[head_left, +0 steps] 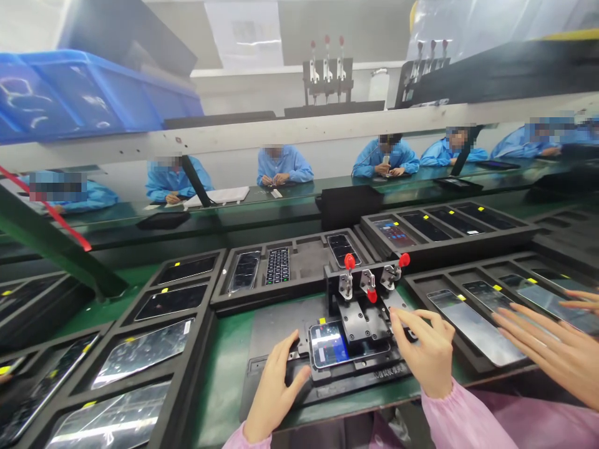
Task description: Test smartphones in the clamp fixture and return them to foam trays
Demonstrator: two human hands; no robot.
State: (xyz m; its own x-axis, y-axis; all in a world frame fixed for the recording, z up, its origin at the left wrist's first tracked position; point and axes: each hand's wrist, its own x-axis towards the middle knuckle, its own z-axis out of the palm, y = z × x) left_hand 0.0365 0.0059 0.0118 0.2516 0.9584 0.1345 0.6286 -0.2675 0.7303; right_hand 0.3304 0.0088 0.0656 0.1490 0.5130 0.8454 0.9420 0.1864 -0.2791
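A black test fixture point(360, 317) with red-tipped toggle clamps point(349, 262) stands in front of me. A phone point(327, 344) with a lit screen and a yellow tab lies in it, its right part covered by the fixture's block. My left hand point(274, 390) rests at the fixture's left end, thumb and fingers apart, holding nothing. At the fixture's right side, my right hand point(428, 349) has its fingers curled and thumb and forefinger close together by the metal plate; what lies between them is hidden.
A foam tray point(196, 355) of phones lies left, another tray point(218, 296) behind the fixture. Another person's hand point(552, 349) reaches over the phone tray point(461, 355) at right. Workers in blue sit across the bench. A blue bin point(93, 93) stands on the shelf point(281, 140).
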